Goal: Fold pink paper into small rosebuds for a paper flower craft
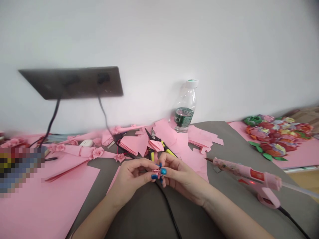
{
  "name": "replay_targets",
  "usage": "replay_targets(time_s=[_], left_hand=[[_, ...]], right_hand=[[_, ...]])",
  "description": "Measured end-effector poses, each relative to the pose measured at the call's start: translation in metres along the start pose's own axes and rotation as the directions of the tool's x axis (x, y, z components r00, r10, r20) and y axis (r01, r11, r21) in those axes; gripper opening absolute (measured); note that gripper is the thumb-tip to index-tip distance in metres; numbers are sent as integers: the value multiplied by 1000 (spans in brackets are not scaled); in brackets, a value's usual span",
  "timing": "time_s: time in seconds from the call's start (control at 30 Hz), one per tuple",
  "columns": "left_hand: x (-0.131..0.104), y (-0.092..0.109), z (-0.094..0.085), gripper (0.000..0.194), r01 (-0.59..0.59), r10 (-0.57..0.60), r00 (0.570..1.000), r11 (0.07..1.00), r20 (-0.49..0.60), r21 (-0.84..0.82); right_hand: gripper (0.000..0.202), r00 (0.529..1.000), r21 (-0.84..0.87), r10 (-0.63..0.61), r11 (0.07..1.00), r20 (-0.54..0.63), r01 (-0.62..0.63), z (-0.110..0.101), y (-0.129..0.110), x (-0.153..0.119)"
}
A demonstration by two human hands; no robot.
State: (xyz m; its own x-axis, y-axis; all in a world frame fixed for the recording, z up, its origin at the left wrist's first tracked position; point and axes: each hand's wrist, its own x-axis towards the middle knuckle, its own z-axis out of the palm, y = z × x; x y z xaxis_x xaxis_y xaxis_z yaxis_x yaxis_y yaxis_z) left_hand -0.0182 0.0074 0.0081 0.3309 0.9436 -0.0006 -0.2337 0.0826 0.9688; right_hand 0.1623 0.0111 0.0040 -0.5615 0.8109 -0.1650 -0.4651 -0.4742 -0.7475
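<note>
Both hands meet at the middle of the view, over the grey table. Between their fingertips is a small pink paper flower [157, 172], partly covered by blue-nailed fingers. My left hand [136, 176] pinches it from the left with thumb and forefinger. From the right, my right hand [178, 172] grips it the same way, its thumb in front. Just behind the hands lie black-and-yellow scissors [163, 146] among folded pink paper pieces [134, 143]. A black cable [168, 205] runs beneath the hands.
On the right a pink glue gun [251, 176] rests with a red light showing. A clear bottle [185, 106] stands by the wall. Colourful paper flowers [276, 136] lie far right. Large pink sheets [50, 202] and finished pink flowers [97, 152] are at left.
</note>
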Motion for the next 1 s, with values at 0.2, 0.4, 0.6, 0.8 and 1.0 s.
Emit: replay_targets(time_s=[0.2, 0.4, 0.6, 0.8, 1.0], left_hand=[[1, 1, 3, 9, -19, 21, 993, 1000, -116, 25], [3, -3, -2, 13, -3, 23, 984, 993, -176, 118], [0, -5, 1, 14, 26, -1, 985, 989, -171, 146], [0, -4, 2, 13, 7, 20, 984, 988, -175, 155], [-1, -3, 2, 9, -60, 98, 980, 976, -175, 209]], right_hand=[[30, 978, -271, -195, 947, -70, 170, -3, 2, 5], [30, 949, -490, -298, 846, -106, 211, -3, 1, 5], [19, 894, -665, -440, 693, -85, 278, 1, 1, 3], [14, 873, -735, -482, 616, -67, 284, 4, 0, 1], [21, 918, -728, -396, 638, -31, 251, 5, -3, -2]])
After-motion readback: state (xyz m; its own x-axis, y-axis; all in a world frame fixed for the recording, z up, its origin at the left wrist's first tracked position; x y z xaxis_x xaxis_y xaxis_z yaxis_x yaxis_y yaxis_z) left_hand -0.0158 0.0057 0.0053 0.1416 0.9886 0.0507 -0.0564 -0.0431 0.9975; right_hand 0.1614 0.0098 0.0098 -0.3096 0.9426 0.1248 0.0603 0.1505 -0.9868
